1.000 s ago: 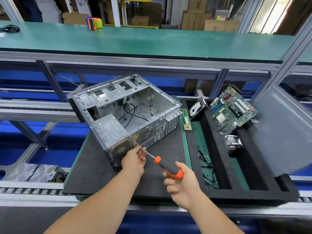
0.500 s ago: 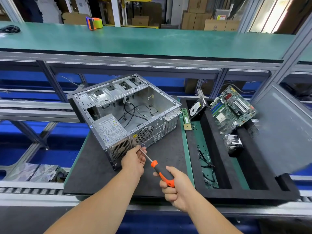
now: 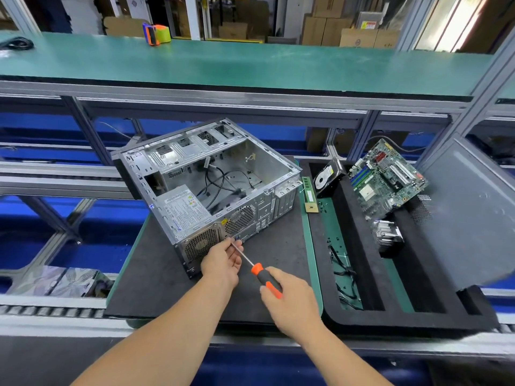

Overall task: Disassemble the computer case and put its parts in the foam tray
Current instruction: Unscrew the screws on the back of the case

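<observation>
Screwdriver (image 3: 260, 273) tip toward case (image 3: 211, 185) (diagonal)

— What sits up on the green shelf (image 3: 250, 62)?
— A tape dispenser (image 3: 156, 34), orange and green, and a coiled black cable (image 3: 16, 43) at the far left end.
— And behind the shelf?
— Stacked cardboard boxes (image 3: 331, 29).
— Lower left?
— Patterned bags (image 3: 58, 281) beside the roller conveyor (image 3: 53, 312).

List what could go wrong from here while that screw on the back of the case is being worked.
1. The left hand steadies the screwdriver shaft right at the computer case; if the tip slips, it may jab those fingers.
2. The right hand holds only the end of the handle, so the driver may wobble off the screw.
3. A freed screw could drop onto the dark mat and be hard to spot.
</observation>
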